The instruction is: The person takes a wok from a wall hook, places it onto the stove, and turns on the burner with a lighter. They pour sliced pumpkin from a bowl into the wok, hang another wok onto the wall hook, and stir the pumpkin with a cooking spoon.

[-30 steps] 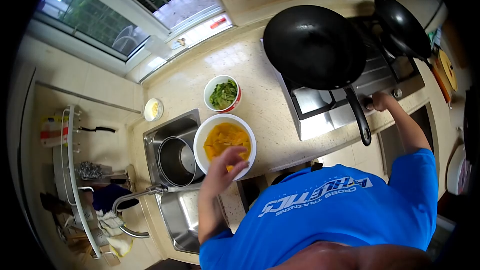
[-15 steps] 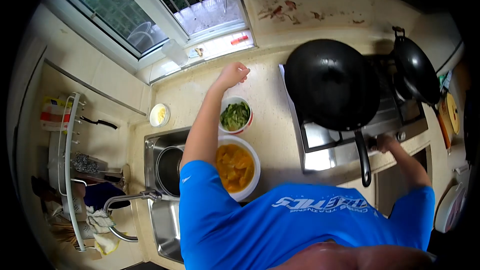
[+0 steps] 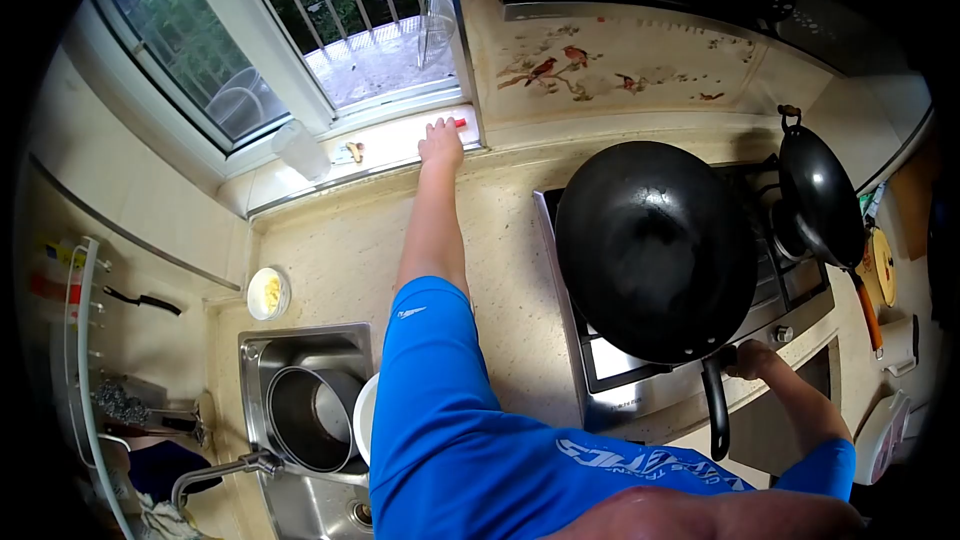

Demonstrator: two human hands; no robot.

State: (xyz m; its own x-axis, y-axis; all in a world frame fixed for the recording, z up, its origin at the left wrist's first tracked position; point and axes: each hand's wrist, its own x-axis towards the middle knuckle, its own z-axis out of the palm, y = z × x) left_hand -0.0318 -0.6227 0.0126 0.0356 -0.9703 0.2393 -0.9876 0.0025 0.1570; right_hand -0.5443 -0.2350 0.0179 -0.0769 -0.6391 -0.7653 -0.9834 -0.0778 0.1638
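Note:
My left hand (image 3: 441, 143) reaches to the window sill (image 3: 385, 147), its fingers at a small red object (image 3: 460, 123) there and closed round part of it. My right hand (image 3: 757, 360) is at the stove's front edge, fingers closed round a control knob beside the wok handle (image 3: 716, 405). The large black wok (image 3: 655, 250) rests on the gas stove (image 3: 620, 395). Only the rim of a white bowl (image 3: 366, 420) shows beside my left sleeve; its contents are hidden.
A metal pot (image 3: 312, 418) stands in the sink (image 3: 250, 380), near the faucet (image 3: 225, 470). A small bowl (image 3: 268, 293) with yellow pieces is on the counter. A second wok (image 3: 825, 185) sits at the stove's right. A rack (image 3: 85, 340) lines the left wall.
My left hand has moved from over the bowl of orange pieces, across the counter, to the red object on the sill. My right hand has stayed at the knob. The view has shifted.

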